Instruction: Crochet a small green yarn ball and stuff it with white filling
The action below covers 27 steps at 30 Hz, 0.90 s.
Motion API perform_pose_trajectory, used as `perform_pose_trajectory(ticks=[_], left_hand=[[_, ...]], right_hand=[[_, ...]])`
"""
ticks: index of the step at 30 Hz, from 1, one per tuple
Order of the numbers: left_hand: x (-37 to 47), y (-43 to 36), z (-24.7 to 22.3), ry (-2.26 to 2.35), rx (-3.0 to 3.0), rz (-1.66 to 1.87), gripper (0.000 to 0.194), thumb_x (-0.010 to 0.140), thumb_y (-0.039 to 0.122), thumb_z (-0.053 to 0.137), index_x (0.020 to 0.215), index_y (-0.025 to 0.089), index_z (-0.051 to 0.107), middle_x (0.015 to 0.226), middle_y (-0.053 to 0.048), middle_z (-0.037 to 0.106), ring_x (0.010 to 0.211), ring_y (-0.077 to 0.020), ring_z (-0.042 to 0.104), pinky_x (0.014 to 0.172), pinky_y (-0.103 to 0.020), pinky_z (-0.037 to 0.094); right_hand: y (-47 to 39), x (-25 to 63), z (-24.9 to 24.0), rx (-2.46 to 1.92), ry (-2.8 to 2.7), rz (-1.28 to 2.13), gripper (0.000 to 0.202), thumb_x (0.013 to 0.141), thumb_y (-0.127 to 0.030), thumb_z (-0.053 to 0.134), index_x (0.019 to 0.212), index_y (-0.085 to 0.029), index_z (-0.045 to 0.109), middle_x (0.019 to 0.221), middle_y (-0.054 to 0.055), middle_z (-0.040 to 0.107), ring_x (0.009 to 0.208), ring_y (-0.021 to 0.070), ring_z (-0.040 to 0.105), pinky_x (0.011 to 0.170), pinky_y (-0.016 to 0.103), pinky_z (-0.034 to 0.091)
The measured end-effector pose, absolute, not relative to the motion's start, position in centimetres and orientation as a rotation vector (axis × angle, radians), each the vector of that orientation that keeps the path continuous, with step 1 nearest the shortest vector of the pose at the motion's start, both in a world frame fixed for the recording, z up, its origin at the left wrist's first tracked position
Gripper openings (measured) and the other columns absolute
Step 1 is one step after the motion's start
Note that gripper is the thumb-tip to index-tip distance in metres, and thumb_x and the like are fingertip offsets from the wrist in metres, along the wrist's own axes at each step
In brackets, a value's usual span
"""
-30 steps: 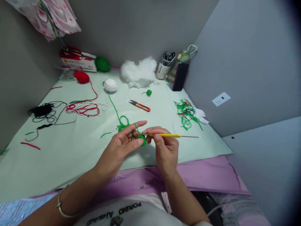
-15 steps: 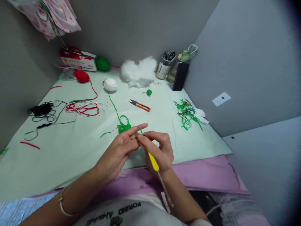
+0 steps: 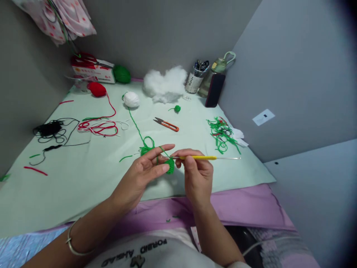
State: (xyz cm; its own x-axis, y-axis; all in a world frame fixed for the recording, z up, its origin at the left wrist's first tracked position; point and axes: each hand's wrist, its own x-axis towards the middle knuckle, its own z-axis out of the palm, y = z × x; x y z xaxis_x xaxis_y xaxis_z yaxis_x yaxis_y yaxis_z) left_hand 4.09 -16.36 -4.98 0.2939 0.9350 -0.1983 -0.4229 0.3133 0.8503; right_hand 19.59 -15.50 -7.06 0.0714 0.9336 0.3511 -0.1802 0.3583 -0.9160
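1. Left hand [image 3: 139, 173], index finger [image 3: 170, 146] extended, pinches green crochet [image 3: 170, 166] over the table [image 3: 184, 141].
2. Right hand [image 3: 198, 175] grips a yellow hook [image 3: 205, 158] level, one end at the crochet.
3. Grey walls [image 3: 164, 33] flank the pale-covered table.

Your hook [image 3: 205, 158] is yellow and silvery, your crochet piece [image 3: 170, 167] green, your snips [image 3: 174, 128] orange with dark blades, your cloth [image 3: 79, 20] pale pink with red dots.

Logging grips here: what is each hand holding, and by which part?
The right hand holds the hook by its yellow handle; the left hand pinches the green piece by its left side.
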Motion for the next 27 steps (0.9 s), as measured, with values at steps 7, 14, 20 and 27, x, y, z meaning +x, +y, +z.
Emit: perform_pose_trajectory(ticks=[7, 14, 20, 27], left_hand=[[3.6, -16.5, -5.1, 0.876, 0.797, 1.092, 0.047, 0.080, 0.030, 0.086, 0.126, 0.029, 0.077, 0.095, -0.001, 0.062, 0.093, -0.0163, 0.056, 0.088, -0.028, 0.044], [3.4, -16.5, -5.4, 0.922, 0.906, 1.175, 0.045, 0.084, 0.024, 0.082, 0.127, 0.033, 0.075, 0.098, 0.001, 0.060, 0.093, -0.0139, 0.058, 0.090, -0.026, 0.047], [4.2, -16.7, -5.5, 0.902, 0.815, 1.218, 0.055, 0.081, 0.023, 0.085, 0.134, 0.030, 0.071, 0.093, 0.002, 0.062, 0.090, -0.0130, 0.059, 0.088, -0.024, 0.049], [4.1, -16.3, -5.0, 0.740, 0.476, 1.041, 0.041, 0.081, 0.026, 0.084, 0.121, 0.019, 0.079, 0.085, -0.001, 0.066, 0.080, -0.0123, 0.058, 0.081, -0.024, 0.052]], right_hand=[[-15.0, 20.0, -6.5, -0.715, -1.074, 1.216, 0.020, 0.102, -0.037, 0.061, 0.092, -0.022, 0.072, 0.084, 0.002, 0.076, 0.065, 0.0111, 0.064, 0.063, 0.026, 0.054], [-16.4, 20.1, -6.3, -0.853, -1.377, 0.815, 0.021, 0.106, -0.026, 0.051, 0.104, -0.024, 0.072, 0.095, 0.003, 0.077, 0.072, 0.0143, 0.071, 0.069, 0.032, 0.060], [-16.7, 20.3, -7.8, -0.773, -1.796, 0.278, 0.033, 0.099, -0.015, 0.060, 0.126, -0.031, 0.070, 0.104, 0.006, 0.078, 0.095, 0.0228, 0.076, 0.078, 0.039, 0.064], [-16.4, 20.0, -7.7, -0.826, -1.529, 0.424, 0.025, 0.101, -0.018, 0.058, 0.113, -0.030, 0.077, 0.097, 0.006, 0.075, 0.084, 0.0192, 0.072, 0.072, 0.036, 0.062]])
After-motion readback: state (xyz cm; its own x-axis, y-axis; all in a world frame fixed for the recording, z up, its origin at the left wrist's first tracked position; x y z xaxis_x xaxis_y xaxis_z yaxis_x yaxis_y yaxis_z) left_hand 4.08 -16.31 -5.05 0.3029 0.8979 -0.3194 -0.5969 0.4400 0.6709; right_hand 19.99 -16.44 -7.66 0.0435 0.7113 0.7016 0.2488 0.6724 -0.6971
